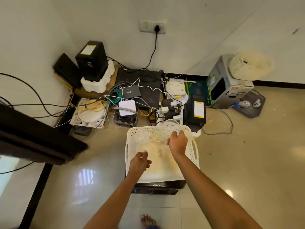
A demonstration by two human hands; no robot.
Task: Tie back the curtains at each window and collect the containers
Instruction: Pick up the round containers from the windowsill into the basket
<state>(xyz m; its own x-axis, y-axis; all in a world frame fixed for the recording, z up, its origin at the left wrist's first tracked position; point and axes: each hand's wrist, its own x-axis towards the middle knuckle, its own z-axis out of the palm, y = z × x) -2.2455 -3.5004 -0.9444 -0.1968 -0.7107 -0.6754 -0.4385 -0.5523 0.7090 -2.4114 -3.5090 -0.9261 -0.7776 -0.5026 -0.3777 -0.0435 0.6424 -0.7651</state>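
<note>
Single view: wide-angle camera worn on the head, facing forward and steeply down. The white basket (132, 134) lies close below, centre frame; floor (247, 162) and wall (198, 38) fill the periphery.

Clear cut-glass bowl (171, 128), perforated cream plastic basket (191, 151), glossy tiled floor (247, 162)

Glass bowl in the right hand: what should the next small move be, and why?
Probably lower the glass bowl into the white basket beside the other glass bowls. The right hand grips its rim above the basket's far edge, and the left hand hovers open, holding nothing.
</note>
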